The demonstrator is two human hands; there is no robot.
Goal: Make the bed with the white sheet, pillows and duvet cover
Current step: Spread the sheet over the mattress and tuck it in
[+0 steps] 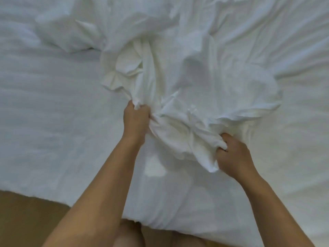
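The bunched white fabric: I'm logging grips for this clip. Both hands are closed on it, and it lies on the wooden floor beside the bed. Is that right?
Not quite. The left hand and right hand are both closed on the bunched white fabric, but it lies on top of the bed, not on the floor. The head view shows this.

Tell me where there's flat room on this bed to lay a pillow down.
Flattest patch: the bed left of the left hand, running to its near edge. Crowded: the bunched white fabric gripped by both hands, right hand included, and wrinkled folds behind.
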